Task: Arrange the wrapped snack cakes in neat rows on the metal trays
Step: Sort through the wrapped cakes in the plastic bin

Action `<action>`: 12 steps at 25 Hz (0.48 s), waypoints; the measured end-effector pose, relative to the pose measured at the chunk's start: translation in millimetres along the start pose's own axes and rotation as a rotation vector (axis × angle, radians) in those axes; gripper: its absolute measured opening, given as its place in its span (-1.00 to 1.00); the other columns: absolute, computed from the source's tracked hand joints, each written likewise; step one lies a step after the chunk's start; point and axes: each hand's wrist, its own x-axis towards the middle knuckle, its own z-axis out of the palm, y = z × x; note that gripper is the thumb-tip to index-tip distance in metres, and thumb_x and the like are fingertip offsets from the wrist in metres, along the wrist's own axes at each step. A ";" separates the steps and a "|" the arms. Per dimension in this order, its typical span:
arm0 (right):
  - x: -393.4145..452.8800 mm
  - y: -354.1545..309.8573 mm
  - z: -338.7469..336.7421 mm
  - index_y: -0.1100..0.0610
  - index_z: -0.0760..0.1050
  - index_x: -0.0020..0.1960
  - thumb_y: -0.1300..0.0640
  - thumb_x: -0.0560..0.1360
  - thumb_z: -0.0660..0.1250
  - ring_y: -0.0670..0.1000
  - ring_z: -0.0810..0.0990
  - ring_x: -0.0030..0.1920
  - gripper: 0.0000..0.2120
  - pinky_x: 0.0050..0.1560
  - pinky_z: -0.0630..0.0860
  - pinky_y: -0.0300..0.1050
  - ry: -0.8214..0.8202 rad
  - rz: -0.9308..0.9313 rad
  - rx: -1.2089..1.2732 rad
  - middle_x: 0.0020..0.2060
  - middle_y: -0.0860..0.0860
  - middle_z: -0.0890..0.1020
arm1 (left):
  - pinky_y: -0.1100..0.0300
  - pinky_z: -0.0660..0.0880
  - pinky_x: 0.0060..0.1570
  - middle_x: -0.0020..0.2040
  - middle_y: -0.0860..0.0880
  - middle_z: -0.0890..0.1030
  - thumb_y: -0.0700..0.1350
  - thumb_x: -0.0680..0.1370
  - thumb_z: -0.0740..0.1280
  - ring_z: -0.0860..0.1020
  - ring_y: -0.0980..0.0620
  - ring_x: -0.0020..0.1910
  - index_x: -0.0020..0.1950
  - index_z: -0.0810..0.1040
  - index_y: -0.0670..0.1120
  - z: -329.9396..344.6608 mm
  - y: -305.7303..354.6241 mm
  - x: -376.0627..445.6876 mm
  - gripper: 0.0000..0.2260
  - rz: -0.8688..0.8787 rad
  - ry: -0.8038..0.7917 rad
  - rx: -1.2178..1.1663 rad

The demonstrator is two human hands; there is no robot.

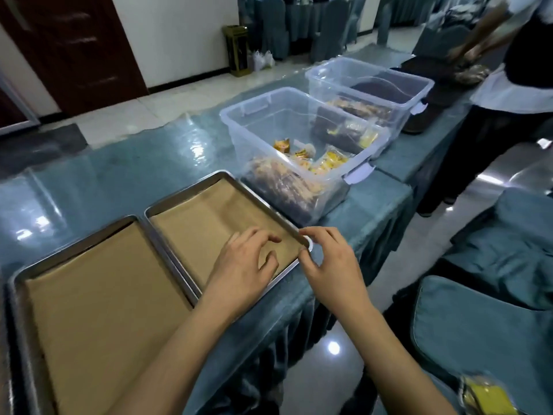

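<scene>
Two metal trays lined with brown paper lie side by side on the teal table, the left tray (18,295) and the right tray (191,193). No snack cakes lie on either. My left hand (245,262) rests with spread fingers on the paper at the right tray's near right corner. My right hand (329,265) pinches that corner's rim between thumb and fingers. Wrapped snack cakes (326,163) in yellow and clear wrappers lie in a clear plastic bin (254,115) just beyond the right tray.
A second clear bin (413,82) with more packets stands farther back. Another person (514,85) stands at the table's far right. Teal-covered chairs (478,324) sit right of the table edge, one with a yellow packet (487,396) on it.
</scene>
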 end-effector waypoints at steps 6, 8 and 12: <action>82.1 48.1 -38.5 -0.12 0.51 0.23 0.02 0.55 0.32 -0.09 0.54 0.11 -0.74 0.17 0.51 0.01 0.035 0.005 -0.044 0.10 -0.20 0.50 | 0.15 0.41 0.17 0.08 0.14 0.56 -0.08 0.55 0.29 0.49 0.07 0.09 0.16 0.57 0.07 36.2 25.3 97.6 -0.80 0.102 0.013 -0.086; 117.2 61.2 -48.6 -0.11 0.51 0.24 0.04 0.55 0.32 -0.08 0.55 0.11 -0.73 0.17 0.52 0.02 0.033 -0.004 -0.060 0.12 -0.18 0.51 | 0.09 0.44 0.15 0.07 0.14 0.56 -0.07 0.54 0.29 0.49 0.06 0.08 0.15 0.57 0.08 44.4 27.3 133.3 -0.80 0.098 0.017 -0.109; 181.7 85.7 -63.6 -0.08 0.54 0.23 0.09 0.56 0.35 -0.13 0.54 0.10 -0.75 0.13 0.52 -0.07 0.070 -0.023 -0.050 0.09 -0.17 0.53 | 0.11 0.41 0.18 0.15 0.13 0.54 -0.10 0.56 0.33 0.43 0.11 0.12 0.19 0.56 0.07 56.5 33.5 189.9 -0.79 0.099 0.016 -0.096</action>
